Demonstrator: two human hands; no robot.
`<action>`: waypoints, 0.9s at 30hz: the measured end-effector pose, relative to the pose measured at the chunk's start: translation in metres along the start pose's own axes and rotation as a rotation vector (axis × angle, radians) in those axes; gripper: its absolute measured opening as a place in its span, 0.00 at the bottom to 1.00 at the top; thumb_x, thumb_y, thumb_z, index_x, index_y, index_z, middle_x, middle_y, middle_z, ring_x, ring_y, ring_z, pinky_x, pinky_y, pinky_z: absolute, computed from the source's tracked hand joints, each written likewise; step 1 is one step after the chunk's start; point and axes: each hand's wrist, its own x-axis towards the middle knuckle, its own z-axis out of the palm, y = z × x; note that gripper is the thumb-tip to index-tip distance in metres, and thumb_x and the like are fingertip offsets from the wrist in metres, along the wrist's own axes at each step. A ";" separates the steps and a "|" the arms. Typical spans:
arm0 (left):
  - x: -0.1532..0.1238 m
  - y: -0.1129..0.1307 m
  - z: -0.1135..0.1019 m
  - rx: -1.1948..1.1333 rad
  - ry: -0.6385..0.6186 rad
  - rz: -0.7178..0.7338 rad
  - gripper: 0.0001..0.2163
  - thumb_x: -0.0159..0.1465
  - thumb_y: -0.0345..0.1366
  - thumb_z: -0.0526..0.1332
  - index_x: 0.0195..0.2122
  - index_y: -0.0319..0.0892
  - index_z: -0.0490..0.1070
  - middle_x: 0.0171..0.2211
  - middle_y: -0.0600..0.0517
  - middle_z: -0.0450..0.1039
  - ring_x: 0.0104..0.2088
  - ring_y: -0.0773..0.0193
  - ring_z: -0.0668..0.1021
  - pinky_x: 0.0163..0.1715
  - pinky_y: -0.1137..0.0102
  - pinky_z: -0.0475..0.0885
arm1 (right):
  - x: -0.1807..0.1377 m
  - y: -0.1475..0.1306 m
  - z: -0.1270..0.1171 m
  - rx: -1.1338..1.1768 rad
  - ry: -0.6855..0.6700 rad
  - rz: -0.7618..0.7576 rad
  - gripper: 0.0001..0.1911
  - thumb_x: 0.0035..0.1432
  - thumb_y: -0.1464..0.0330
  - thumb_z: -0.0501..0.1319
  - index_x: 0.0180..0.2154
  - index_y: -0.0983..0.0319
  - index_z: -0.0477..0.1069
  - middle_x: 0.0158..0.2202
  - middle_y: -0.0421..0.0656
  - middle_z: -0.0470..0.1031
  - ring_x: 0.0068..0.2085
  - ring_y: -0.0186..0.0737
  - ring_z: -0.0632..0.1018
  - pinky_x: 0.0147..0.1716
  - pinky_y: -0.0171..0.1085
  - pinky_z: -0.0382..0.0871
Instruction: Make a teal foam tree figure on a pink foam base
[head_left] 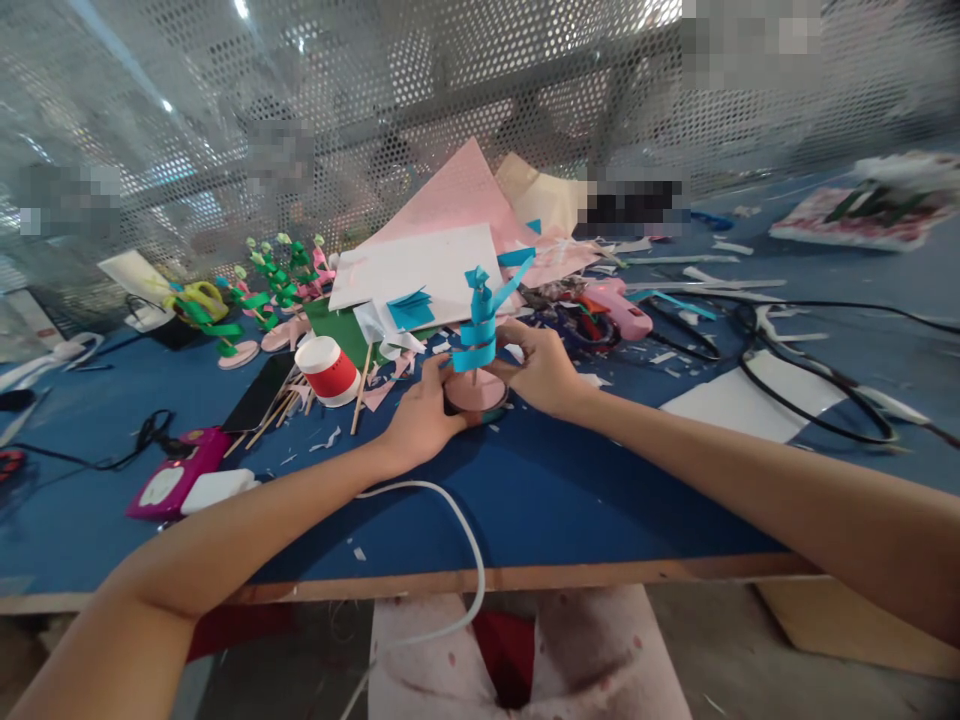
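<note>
A small blue paper spiral tree (475, 345) stands upright on a thin stick in front of me. One strip of it sticks up loose to the right. Its pink round base (475, 391) rests on something dark and round, partly hidden by my fingers. My left hand (420, 420) is closed around the left side of the base. From the right, my right hand (546, 372) curls in with bent fingers at the base and the lowest turns of the spiral; its fingertips are partly hidden behind the tree. Cut blue paper pieces (411, 310) lie just behind.
Finished green and pink paper trees (279, 285) stand at the back left. A red-and-white paper cup (328, 371), wooden sticks (271, 420), a phone (260, 393) and a purple box (182, 474) lie left. Right are a pink glue gun (616, 308), black cable (814, 385) and white paper (757, 398).
</note>
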 end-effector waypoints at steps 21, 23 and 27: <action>-0.001 0.001 0.000 0.000 -0.018 -0.021 0.32 0.51 0.32 0.65 0.54 0.38 0.50 0.55 0.41 0.64 0.56 0.50 0.67 0.53 0.55 0.63 | 0.000 0.004 0.000 0.023 0.007 0.004 0.07 0.46 0.66 0.61 0.27 0.64 0.73 0.27 0.42 0.74 0.31 0.39 0.73 0.35 0.37 0.67; -0.001 0.001 0.000 -0.017 -0.023 -0.012 0.33 0.51 0.31 0.65 0.55 0.39 0.49 0.55 0.42 0.64 0.56 0.51 0.67 0.53 0.55 0.63 | 0.000 0.004 0.000 0.038 -0.019 0.000 0.06 0.46 0.67 0.61 0.27 0.64 0.73 0.28 0.43 0.75 0.31 0.39 0.74 0.34 0.37 0.67; -0.001 0.001 0.000 -0.022 -0.016 -0.002 0.32 0.50 0.30 0.65 0.54 0.40 0.50 0.56 0.42 0.64 0.56 0.51 0.67 0.54 0.54 0.62 | 0.000 0.003 0.001 0.053 0.005 0.009 0.06 0.47 0.67 0.61 0.28 0.64 0.73 0.27 0.43 0.75 0.31 0.39 0.74 0.35 0.37 0.67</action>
